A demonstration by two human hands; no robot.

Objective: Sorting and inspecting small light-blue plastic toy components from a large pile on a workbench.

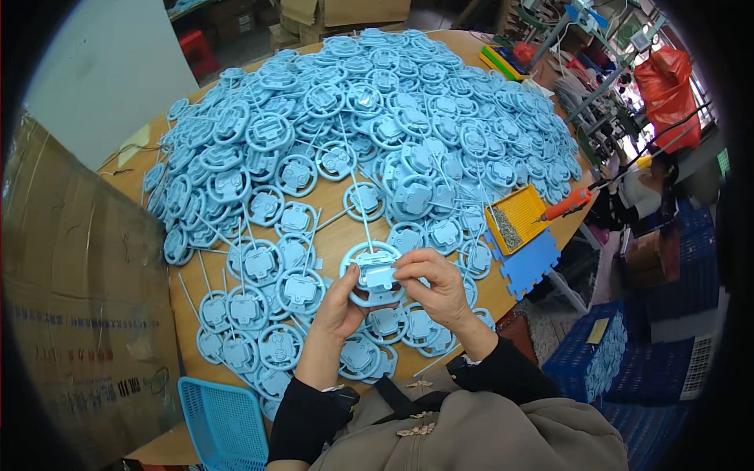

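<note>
Low in the frame, just below centre, the left hand (339,304) cups a blue ring part (372,273) from beneath to steady it — the right hand (437,284) pinches its centre piece. Behind, a heap (377,118) covers the table (345,228) within reach.

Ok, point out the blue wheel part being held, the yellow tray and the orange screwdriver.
Blue wheel part (369,259): head view, top of its rim.
Yellow tray (525,206): head view, bare floor.
Orange screwdriver (567,204): head view, handle middle.
</note>
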